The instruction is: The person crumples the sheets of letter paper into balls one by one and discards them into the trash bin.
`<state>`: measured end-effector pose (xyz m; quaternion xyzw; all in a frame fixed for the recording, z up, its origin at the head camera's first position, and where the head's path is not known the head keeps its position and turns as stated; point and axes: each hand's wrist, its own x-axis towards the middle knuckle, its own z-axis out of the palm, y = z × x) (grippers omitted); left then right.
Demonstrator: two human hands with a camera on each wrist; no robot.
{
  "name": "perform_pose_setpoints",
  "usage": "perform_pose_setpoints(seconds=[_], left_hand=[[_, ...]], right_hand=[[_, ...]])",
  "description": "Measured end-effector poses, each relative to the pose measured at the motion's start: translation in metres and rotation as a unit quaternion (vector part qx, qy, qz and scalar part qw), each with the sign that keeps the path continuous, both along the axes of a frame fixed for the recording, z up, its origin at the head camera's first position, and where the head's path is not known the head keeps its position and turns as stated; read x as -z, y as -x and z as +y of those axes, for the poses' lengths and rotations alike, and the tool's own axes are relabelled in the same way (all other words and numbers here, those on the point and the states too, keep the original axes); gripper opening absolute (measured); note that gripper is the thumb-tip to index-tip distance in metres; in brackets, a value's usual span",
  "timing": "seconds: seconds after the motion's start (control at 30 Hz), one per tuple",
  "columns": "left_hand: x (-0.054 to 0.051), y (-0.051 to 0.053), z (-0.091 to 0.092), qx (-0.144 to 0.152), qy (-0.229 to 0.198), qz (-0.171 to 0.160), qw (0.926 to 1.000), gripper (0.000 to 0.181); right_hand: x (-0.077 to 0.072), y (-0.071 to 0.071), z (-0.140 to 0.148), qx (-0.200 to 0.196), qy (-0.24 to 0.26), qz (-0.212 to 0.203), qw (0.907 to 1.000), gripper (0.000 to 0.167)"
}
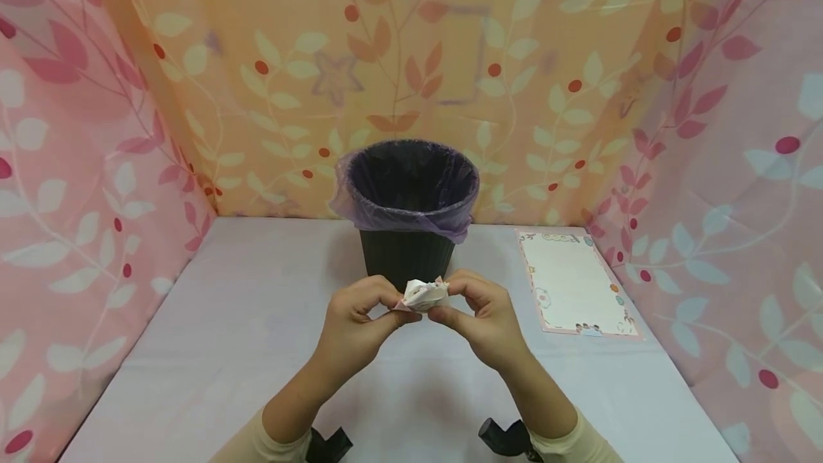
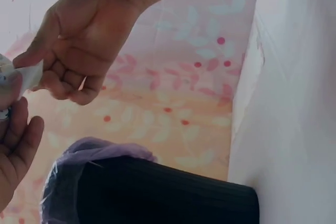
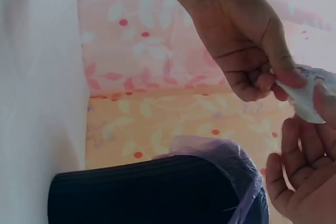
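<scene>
Both hands meet above the table, just in front of a bin, with a small crumpled piece of white paper [image 1: 425,295] between them. My left hand [image 1: 356,316] pinches its left end between thumb and forefinger. At the other end, my right hand [image 1: 482,313] pinches it the same way. In the left wrist view, the paper [image 2: 32,75] shows a pale pointed edge by the right hand [image 2: 84,45]. Faint printed marks show on the paper [image 3: 307,98] in the right wrist view, where the left hand [image 3: 241,35] grips a corner.
The black bin [image 1: 406,256], lined with a purple bag [image 1: 444,223], stands at the table's back middle. A decorated sheet of paper [image 1: 579,284] lies flat to the right. Floral curtains [image 1: 398,56] enclose the white table [image 1: 212,349] at the back and both sides.
</scene>
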<state>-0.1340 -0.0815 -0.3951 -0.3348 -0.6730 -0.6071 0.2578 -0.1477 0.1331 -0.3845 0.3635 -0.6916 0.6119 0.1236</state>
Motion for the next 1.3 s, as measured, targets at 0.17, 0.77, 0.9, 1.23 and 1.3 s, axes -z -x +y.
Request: perform_pose_setpoints(seconds=[0.17,0.77,0.9,1.23,1.3], left_hand=[[-0.001,0.002,-0.007,-0.042,0.062,0.039,0.9964,0.018],[-0.01,0.008,-0.014,-0.042,0.153,0.181,0.9704,0.021],[-0.011,0.009,-0.01,-0.06,0.175,0.239,0.9533,0.019],[-0.013,0.008,-0.012,-0.141,0.302,0.381,0.8625,0.006],[-0.012,0.01,-0.014,-0.141,0.313,0.388,0.8554,0.003]], right_hand=[[-0.003,-0.002,0.0,0.059,-0.078,0.013,0.9951,0.016],[-0.007,-0.005,0.005,0.02,-0.092,0.034,0.995,0.014],[-0.006,-0.005,0.004,0.025,-0.06,-0.063,0.9959,0.011],[0.004,0.017,0.013,-0.132,-0.016,-0.218,0.9667,0.021],[0.005,0.018,0.011,-0.132,-0.009,-0.219,0.9668,0.021]])
